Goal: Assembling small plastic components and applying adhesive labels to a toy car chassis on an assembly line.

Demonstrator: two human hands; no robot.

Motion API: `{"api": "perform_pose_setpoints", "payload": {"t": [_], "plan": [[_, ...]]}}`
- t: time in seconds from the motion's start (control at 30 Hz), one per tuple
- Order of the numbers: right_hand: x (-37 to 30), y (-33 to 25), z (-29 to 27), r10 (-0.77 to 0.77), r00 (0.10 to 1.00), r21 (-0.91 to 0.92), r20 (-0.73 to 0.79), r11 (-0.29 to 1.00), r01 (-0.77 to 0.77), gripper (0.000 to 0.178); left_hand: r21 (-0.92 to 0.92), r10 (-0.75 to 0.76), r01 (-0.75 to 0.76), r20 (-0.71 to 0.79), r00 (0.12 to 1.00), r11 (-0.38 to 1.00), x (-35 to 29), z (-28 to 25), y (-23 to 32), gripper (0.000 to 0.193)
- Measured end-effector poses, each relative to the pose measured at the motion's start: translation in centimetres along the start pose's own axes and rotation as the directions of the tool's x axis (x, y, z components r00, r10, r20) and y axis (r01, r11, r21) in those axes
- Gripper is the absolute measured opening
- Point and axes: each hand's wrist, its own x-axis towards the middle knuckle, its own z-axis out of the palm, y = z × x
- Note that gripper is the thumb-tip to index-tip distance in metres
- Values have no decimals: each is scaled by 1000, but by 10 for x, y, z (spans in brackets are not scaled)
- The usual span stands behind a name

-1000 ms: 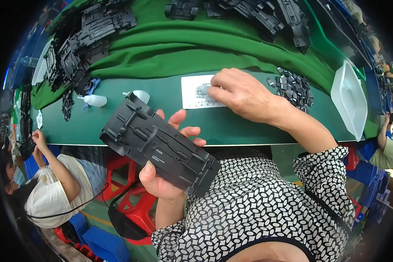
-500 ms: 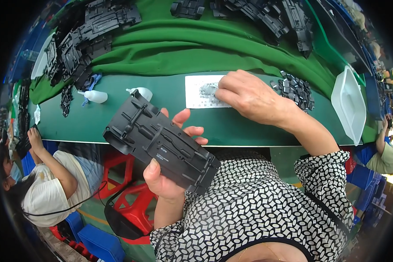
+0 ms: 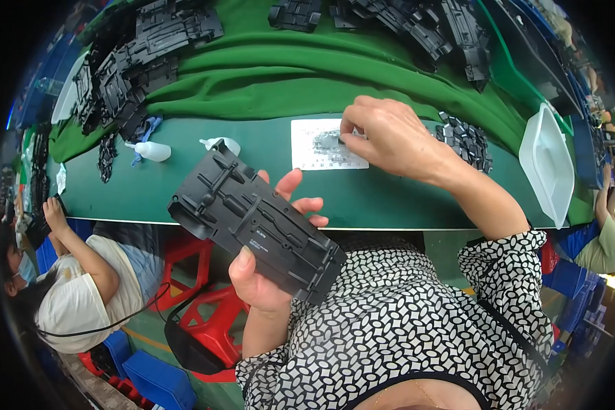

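My left hand grips a long black plastic moulded part, tilted, held over the near table edge with its ribbed side up. My right hand rests on the green table, fingertips pinched at a small heap of tiny grey pieces lying on a white printed sheet. Whether the fingers hold one of the pieces is hidden.
Small black clips lie right of my hand, a white tray beyond them. Two small white squeeze bottles stand at left. Piles of black moulded parts cover the green cloth behind. Another person sits at lower left by red stools.
My right hand has stayed over the small pieces on the white sheet, fingers shifting slightly. My left hand keeps the black part in much the same pose.
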Motion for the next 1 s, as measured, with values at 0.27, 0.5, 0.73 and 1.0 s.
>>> {"api": "perform_pose_setpoints", "payload": {"t": [0.27,0.5,0.73,1.0], "plan": [[-10,2,-10,-100,964,213,-246,965,154,7,-102,159,-162,-37,987,982,14,3,-2,81],[-37,2,-23,-90,907,307,-411,924,230,13,-166,171,-177,-53,984,970,31,2,-7,84],[-68,-12,-14,-620,663,-131,-418,764,632,26,-137,238,-225,86,967,965,33,10,-14,87],[-76,-13,-3,-672,599,-193,-437,720,667,24,-111,256,-240,171,951,964,34,17,-21,89]]}}
